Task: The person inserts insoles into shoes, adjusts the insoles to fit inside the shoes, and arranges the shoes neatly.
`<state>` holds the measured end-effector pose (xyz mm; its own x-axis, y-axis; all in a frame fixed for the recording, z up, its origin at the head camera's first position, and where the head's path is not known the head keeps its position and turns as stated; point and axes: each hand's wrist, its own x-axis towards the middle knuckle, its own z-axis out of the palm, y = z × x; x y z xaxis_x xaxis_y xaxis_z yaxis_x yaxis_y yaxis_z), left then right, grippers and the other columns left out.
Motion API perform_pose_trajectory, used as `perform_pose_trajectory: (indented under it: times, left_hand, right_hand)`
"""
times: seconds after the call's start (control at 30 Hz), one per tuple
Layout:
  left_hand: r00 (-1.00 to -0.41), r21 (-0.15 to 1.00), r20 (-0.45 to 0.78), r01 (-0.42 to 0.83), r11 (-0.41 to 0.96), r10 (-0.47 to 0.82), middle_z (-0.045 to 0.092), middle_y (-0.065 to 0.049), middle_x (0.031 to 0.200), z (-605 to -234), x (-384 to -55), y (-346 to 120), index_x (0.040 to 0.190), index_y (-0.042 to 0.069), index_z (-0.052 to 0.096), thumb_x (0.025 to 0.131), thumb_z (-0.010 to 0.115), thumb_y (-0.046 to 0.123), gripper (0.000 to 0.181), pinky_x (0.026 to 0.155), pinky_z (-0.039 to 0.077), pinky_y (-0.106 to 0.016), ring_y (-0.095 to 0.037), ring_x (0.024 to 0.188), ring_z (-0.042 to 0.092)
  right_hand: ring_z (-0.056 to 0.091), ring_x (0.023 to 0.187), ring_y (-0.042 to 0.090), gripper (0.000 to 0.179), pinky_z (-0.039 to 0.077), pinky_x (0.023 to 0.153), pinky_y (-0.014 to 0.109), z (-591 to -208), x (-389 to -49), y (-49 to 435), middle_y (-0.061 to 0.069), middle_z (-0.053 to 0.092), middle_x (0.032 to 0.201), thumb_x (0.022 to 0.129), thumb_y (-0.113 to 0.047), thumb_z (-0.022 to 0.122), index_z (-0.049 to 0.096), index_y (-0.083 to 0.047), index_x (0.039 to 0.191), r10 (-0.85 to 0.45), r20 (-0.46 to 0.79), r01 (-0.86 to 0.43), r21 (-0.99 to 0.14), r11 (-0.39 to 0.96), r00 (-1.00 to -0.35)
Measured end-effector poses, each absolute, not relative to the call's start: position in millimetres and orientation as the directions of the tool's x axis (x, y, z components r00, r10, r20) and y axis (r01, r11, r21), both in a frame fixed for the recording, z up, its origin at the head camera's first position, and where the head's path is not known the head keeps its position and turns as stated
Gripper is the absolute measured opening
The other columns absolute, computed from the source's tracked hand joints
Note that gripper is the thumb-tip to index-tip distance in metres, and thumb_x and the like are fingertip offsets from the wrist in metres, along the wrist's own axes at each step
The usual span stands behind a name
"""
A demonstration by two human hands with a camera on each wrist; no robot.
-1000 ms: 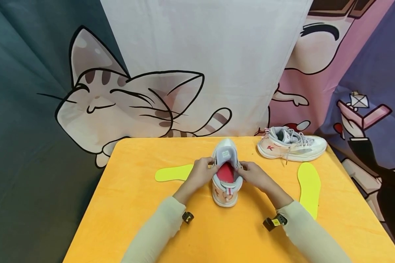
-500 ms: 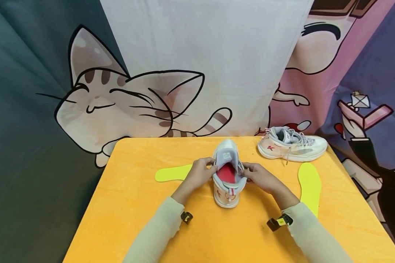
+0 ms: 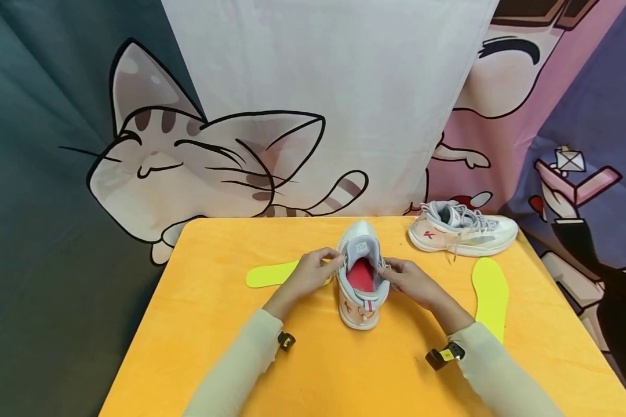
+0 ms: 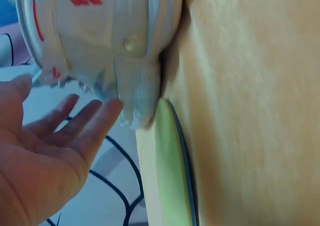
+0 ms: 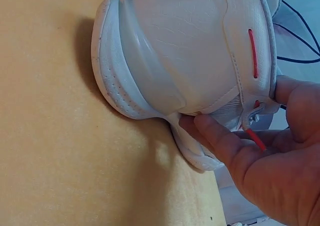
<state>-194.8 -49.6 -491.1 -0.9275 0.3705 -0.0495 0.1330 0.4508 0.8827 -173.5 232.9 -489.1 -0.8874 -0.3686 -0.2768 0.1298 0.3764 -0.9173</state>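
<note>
The white sneaker stands on its sole mid-table, its heel toward the person. Down its collar shows a red footbed; the toe end inside is hidden by the tongue. The right hand pinches the near-right side of the upper, thumb at the collar rim and fingers outside. The left hand has its fingers loosely spread just beside the other side; whether a fingertip touches cannot be told.

Behind the left hand, one end of a yellow-green insole is hidden. A second insole lies to the right, its near end covered by the right sleeve. Another white sneaker stands at the far right of the yellow table, its far side unseen. Both wrist views cut off part of the pinched shoe.
</note>
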Motion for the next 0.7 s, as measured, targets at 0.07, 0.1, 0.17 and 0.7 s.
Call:
perform_pose_trajectory:
  times: [0.07, 0.1, 0.17, 0.7]
  left_hand:
    - [-0.928, 0.852, -0.012, 0.186, 0.489, 0.373, 0.073, -0.007, 0.121, -490, -198, -59, 0.127, 0.010, 0.069, 0.109, 0.051, 0.039, 0.038, 0.093, 0.057, -0.041, -0.028, 0.110, 0.069]
    - [-0.928, 0.835, 0.006, 0.209, 0.509, 0.372, 0.072, -0.008, 0.124, -489, -200, -64, 0.128, 0.010, 0.069, 0.110, 0.049, 0.037, 0.038, 0.099, 0.055, -0.043, -0.027, 0.115, 0.067]
    - [-0.930, 0.805, 0.020, 0.232, 0.545, 0.367, 0.071, -0.012, 0.127, -488, -204, -76, 0.129, 0.007, 0.068, 0.110, 0.048, 0.033, 0.038, 0.104, 0.053, -0.048, -0.030, 0.119, 0.066]
    - [-0.904, 0.609, -0.172, 0.214, 0.763, 0.391, 0.056, -0.020, 0.148, -495, -224, -152, 0.145, -0.002, 0.055, 0.105, 0.059, 0.015, 0.043, 0.113, 0.046, -0.053, -0.040, 0.136, 0.055]
  right_hand:
    - [0.058, 0.091, 0.018, 0.060, 0.050, 0.079, 0.028, -489, -174, 231, 0.017, 0.066, 0.107, 0.108, -0.034, 0.054, 0.044, 0.004, 0.153, -0.370, -0.271, 0.116, -0.913, 0.391, -0.889]
    - [0.060, 0.100, 0.020, 0.061, 0.053, 0.085, 0.029, -488, -174, 230, 0.021, 0.066, 0.121, 0.108, -0.035, 0.054, 0.043, 0.005, 0.153, -0.370, -0.268, 0.112, -0.913, 0.393, -0.889]
    - [0.061, 0.116, 0.024, 0.062, 0.055, 0.095, 0.033, -488, -174, 228, 0.023, 0.058, 0.144, 0.108, -0.037, 0.054, 0.042, 0.005, 0.153, -0.364, -0.270, 0.115, -0.912, 0.394, -0.891]
    - [0.060, 0.132, 0.034, 0.068, 0.051, 0.108, 0.045, -487, -163, 238, 0.028, 0.042, 0.157, 0.110, -0.041, 0.049, 0.031, 0.003, 0.159, -0.387, -0.308, 0.175, -0.923, 0.342, -0.869]
